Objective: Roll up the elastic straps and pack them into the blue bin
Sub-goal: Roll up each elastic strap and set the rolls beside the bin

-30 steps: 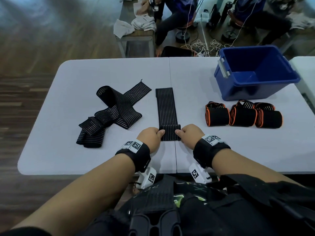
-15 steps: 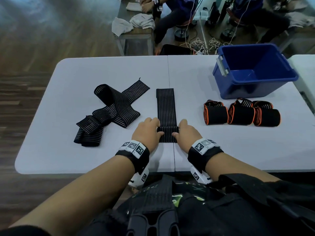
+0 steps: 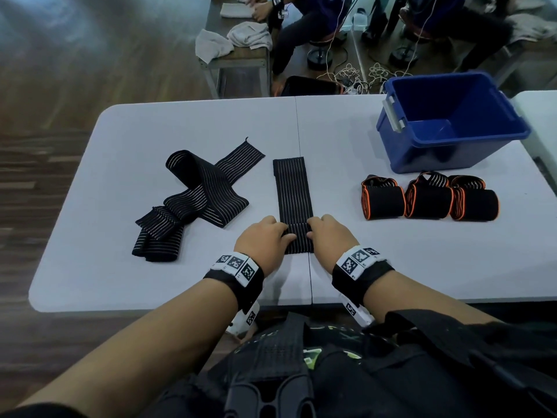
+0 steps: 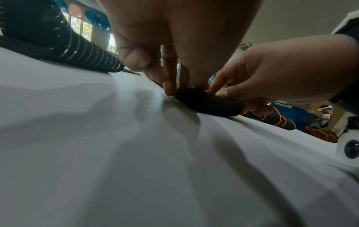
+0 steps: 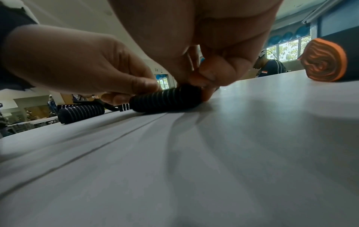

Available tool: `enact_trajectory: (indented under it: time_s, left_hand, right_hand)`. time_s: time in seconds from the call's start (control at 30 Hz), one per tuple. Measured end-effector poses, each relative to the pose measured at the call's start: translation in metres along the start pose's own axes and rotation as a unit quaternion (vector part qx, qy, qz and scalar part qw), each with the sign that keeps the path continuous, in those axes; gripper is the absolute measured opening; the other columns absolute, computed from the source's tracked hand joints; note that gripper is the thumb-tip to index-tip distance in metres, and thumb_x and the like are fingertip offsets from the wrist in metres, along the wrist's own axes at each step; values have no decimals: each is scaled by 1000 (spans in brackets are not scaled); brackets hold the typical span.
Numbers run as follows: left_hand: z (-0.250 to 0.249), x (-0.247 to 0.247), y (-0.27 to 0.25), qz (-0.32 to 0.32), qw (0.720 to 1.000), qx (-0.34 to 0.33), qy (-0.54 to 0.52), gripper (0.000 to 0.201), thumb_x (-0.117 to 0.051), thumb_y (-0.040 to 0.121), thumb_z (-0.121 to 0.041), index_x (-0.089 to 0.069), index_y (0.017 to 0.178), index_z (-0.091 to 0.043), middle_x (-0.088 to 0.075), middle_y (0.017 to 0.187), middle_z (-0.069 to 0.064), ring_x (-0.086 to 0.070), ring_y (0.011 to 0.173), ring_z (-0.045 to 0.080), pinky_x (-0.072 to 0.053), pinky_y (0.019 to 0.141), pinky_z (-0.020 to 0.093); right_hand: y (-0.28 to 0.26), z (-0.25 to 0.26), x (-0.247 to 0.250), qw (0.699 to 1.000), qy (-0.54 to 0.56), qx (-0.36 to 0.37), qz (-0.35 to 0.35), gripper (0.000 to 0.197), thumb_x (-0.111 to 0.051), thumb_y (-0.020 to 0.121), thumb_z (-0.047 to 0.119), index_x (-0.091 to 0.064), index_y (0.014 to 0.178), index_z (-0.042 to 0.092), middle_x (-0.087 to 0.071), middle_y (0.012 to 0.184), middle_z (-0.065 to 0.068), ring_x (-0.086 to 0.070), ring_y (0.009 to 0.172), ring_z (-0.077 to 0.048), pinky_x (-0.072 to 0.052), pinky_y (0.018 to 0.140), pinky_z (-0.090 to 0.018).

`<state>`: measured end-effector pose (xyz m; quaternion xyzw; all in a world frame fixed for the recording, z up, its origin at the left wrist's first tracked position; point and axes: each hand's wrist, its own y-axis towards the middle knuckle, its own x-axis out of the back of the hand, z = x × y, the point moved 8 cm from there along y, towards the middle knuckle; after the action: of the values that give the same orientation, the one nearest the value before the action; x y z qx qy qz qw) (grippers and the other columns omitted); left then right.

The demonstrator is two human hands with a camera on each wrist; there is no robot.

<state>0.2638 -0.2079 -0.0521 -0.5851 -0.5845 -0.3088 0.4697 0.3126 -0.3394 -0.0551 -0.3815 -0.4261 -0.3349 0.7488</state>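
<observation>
A black striped elastic strap point(image 3: 291, 188) lies straight along the table's middle seam, its near end wound into a small roll point(image 3: 298, 239) point(image 4: 208, 102) point(image 5: 165, 99). My left hand point(image 3: 265, 239) point(image 4: 174, 86) pinches the roll's left end, and my right hand point(image 3: 328, 236) point(image 5: 205, 86) pinches its right end. The blue bin point(image 3: 452, 122) stands at the far right; its inside looks empty. Three rolled black-and-orange straps point(image 3: 428, 199) lie in a row in front of the bin.
A loose pile of black striped straps point(image 3: 193, 197) lies on the left of the white table point(image 3: 90, 251). Beyond the far edge sit other people, a bench with towels point(image 3: 235, 37) and floor cables.
The roll has advanced away from me along the strap, so the flat length is shorter. Both hands moved forward with it.
</observation>
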Motion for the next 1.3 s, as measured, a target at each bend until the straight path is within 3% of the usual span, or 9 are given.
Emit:
enact_trajectory:
  time_s: [0.17, 0.3, 0.47, 0.6, 0.77, 0.87, 1.0, 1.17, 1.3]
  left_hand:
    - [15, -7, -7, 63, 997, 20, -50, 75, -72, 76, -63, -49, 142, -36, -47, 112, -4, -53, 104, 17, -51, 90, 37]
    - [27, -11, -3, 54, 993, 43, -99, 59, -72, 85, -48, -51, 140, -44, -45, 101, -6, -54, 95, 16, -51, 90, 36]
    - [27, -5, 5, 34, 982, 73, -168, 30, -53, 99, -44, -69, 91, -19, -56, 73, 0, -57, 72, 21, -41, 62, 31]
    - [24, -6, 11, 63, 974, 124, -181, 51, -46, 103, -46, -54, 66, -11, -53, 63, 2, -51, 64, 22, -42, 65, 36]
    - [27, -9, 21, 85, 967, 172, -167, 48, -53, 98, -48, -60, 69, -11, -56, 66, 7, -54, 65, 23, -47, 66, 35]
    - [29, -3, 21, 63, 974, 176, -131, 44, -61, 92, -49, -57, 67, -13, -57, 64, 5, -58, 66, 23, -43, 61, 31]
    - [34, 9, 16, 0, 975, 160, -155, 39, -74, 83, -47, -47, 101, -24, -64, 79, -1, -62, 75, 16, -48, 63, 32]
    - [15, 9, 21, -12, 992, 67, -102, 31, -67, 92, -37, -54, 116, -24, -61, 102, -3, -62, 93, 18, -53, 84, 39]
    - [12, 0, 14, 0, 999, 24, -42, 48, -57, 96, -49, -54, 135, -22, -60, 118, 1, -61, 107, 24, -52, 91, 43]
  right_hand:
    - [-8, -10, -12, 995, 83, -19, 53, 61, -51, 98, 44, -36, 149, 13, -43, 131, -8, -55, 113, -26, -48, 96, -37]
    - [-5, -19, -11, 994, 74, -13, 74, 68, -68, 89, 34, -37, 148, 22, -45, 127, -6, -55, 114, -25, -47, 100, -38]
    - [6, -29, 3, 979, 188, -69, 24, 23, -57, 98, 29, -70, 100, 10, -67, 90, -8, -62, 87, -25, -44, 73, -31]
    - [12, -31, 4, 979, 172, -107, 37, 44, -51, 100, 34, -56, 65, 8, -55, 64, -7, -51, 64, -23, -38, 59, -31]
    - [20, -33, 6, 976, 134, -164, 45, 54, -57, 97, 36, -39, 51, 13, -40, 51, -2, -40, 49, -18, -28, 48, -29]
    - [24, -33, 5, 974, 109, -191, 55, 48, -60, 94, 40, -48, 59, 9, -47, 55, -4, -48, 54, -20, -32, 48, -27]
    - [24, -29, 7, 980, 97, -170, 40, 30, -63, 92, 37, -58, 85, 8, -54, 70, -3, -61, 75, -25, -38, 56, -28]
    - [19, -12, 18, 995, 83, -52, -2, 30, -57, 96, 21, -42, 121, 18, -57, 82, -2, -57, 73, -21, -45, 65, -33]
    - [19, -4, 12, 999, 29, -8, 36, 37, -52, 99, 21, -47, 135, 14, -66, 109, -12, -62, 97, -28, -52, 84, -39]
